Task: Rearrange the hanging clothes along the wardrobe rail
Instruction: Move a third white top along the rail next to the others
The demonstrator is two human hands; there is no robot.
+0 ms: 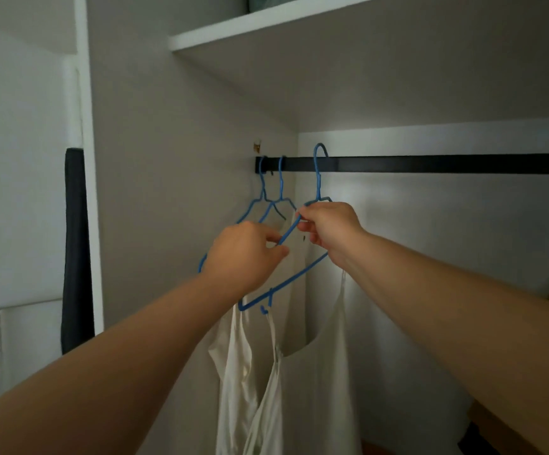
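Both hands pinch a thin blue wire hanger [317,182] whose hook rises above the flat black rail [430,163]: left hand [243,254] on its sloping arm, right hand [327,226] near the neck. A smooth white strappy garment [319,372] hangs below them. Two more blue hangers [271,192] sit at the rail's left end

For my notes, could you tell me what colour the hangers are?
Blue; the hangers on the black rail show clearly in the head view.

Blue hangers [317,178], black rail [430,163], cream-white slip garments [319,389], white shelf [266,24]
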